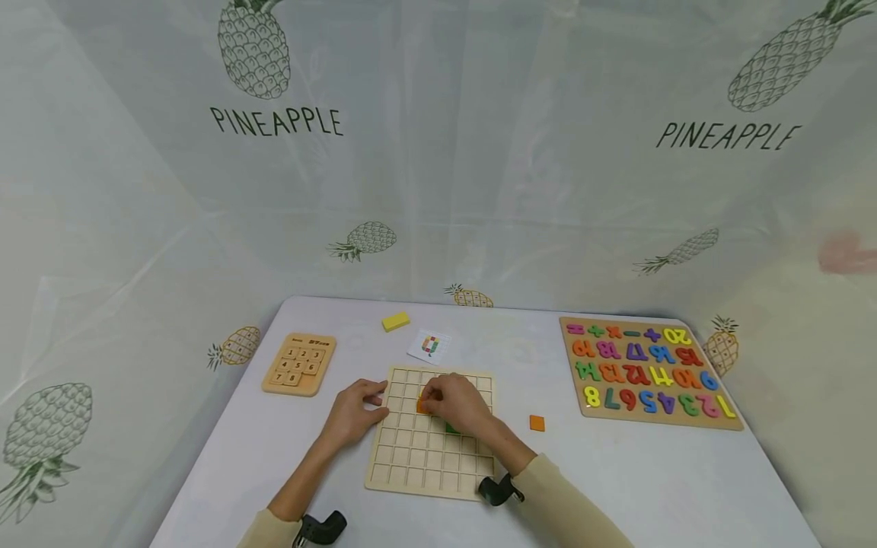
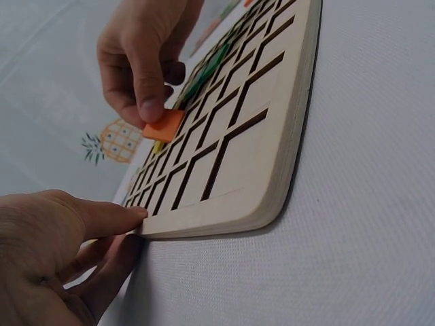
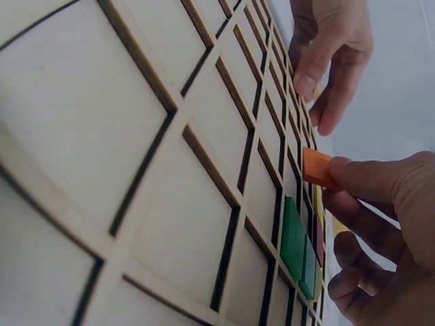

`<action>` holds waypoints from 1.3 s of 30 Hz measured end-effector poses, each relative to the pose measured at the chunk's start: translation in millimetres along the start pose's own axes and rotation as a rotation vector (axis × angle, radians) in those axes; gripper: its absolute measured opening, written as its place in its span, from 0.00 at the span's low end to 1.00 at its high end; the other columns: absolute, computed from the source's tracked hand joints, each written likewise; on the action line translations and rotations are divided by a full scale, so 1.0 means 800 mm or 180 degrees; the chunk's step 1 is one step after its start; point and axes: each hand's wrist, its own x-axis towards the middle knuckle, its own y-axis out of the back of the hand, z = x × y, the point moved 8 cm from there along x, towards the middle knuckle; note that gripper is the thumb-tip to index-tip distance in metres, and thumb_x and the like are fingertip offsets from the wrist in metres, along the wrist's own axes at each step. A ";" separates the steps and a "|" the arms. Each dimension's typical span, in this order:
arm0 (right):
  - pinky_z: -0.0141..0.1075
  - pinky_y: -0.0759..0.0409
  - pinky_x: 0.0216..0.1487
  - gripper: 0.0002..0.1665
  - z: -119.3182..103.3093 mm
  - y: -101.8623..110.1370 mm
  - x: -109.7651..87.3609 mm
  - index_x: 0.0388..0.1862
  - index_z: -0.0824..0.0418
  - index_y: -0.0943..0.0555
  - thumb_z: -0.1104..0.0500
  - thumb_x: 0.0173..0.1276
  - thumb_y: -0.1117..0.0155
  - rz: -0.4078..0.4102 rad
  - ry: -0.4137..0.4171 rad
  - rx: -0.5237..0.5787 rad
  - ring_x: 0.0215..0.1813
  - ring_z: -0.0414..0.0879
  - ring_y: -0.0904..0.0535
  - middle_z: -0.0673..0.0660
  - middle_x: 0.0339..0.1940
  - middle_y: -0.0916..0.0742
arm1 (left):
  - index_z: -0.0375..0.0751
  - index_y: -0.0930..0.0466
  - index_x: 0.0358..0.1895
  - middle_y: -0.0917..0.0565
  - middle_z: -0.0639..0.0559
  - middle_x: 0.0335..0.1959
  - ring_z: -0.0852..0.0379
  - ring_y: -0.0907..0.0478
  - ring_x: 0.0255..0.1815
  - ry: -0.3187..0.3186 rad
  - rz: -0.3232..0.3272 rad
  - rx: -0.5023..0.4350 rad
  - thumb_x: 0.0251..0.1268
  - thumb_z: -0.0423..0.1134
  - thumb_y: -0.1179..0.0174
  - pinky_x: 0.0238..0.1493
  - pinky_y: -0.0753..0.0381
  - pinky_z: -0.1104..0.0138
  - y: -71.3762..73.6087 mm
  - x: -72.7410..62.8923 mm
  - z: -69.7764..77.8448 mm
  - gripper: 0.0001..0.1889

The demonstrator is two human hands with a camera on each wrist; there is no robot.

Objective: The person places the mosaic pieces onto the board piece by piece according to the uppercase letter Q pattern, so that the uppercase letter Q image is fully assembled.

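While its long axis cannot be told, the orange square tile (image 1: pixel 421 406) points its free side leftward over the wooden grid board (image 1: pixel 416 458). The right hand (image 1: pixel 455 401) pinches it between thumb and fingers, the forearm slanting in from the lower right. Green tiles (image 3: pixel 293 238) lie in the grid nearby. The left hand (image 1: pixel 352 415), fingers loosely spread, touches the board's left edge. Farther right lies a loose orange tile (image 1: pixel 537 423).

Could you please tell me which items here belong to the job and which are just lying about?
Apparently in the job: wooden grid board, orange tile in the right hand, green tiles on the board, picture card, loose orange tile.

Apparently lying about: wooden number puzzle, coloured number board; the yellow block could be either.
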 end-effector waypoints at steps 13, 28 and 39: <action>0.30 0.24 0.36 0.05 0.003 -0.002 0.004 0.40 0.53 0.11 0.55 0.70 0.32 -0.0045 0.0021 -0.0105 0.34 0.35 0.25 0.44 0.33 0.17 | 0.35 0.18 0.60 0.15 0.51 0.50 0.62 0.17 0.40 -0.0033 -0.0002 -0.0040 0.53 0.31 0.25 0.40 0.20 0.70 -0.001 0.001 -0.001 0.28; 0.27 0.22 0.36 0.06 0.004 -0.009 0.006 0.41 0.55 0.10 0.58 0.69 0.31 -0.0030 0.0148 -0.0140 0.35 0.35 0.22 0.46 0.35 0.15 | 0.35 0.18 0.60 0.15 0.50 0.49 0.62 0.17 0.40 -0.0027 0.0006 -0.0049 0.53 0.31 0.25 0.41 0.20 0.69 0.002 0.000 0.002 0.28; 0.29 0.23 0.36 0.06 0.006 -0.006 0.002 0.41 0.53 0.11 0.56 0.71 0.32 0.0002 0.0089 0.0002 0.35 0.34 0.23 0.45 0.36 0.15 | 0.36 0.18 0.60 0.15 0.50 0.50 0.61 0.17 0.41 0.0000 0.0007 -0.0058 0.53 0.32 0.25 0.41 0.20 0.69 0.002 -0.001 0.000 0.27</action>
